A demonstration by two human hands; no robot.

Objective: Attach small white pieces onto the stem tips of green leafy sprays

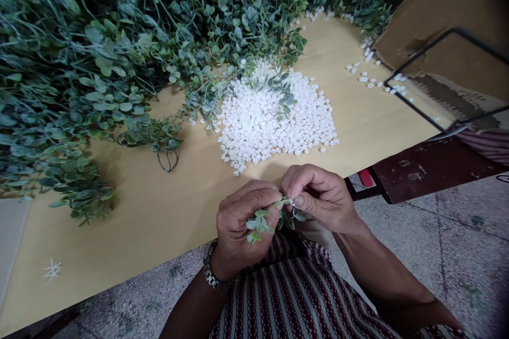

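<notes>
Sprig (259,224) sat by the table's (159,212) near edge, pinched in the left hand (247,217); the right hand (324,198) closed its fingertips on a white bit (291,202). Beads (274,122) lay outside the box (449,21), contents hidden.

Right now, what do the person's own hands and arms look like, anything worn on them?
No gloves. The left hand has a silver-coloured link band at its wrist; the right hand shows nothing on its wrist. The forearms are uncovered, with a patterned sleeve edge near the right elbow.

both hands (254,222) (320,196) together, fingers pinched
</notes>
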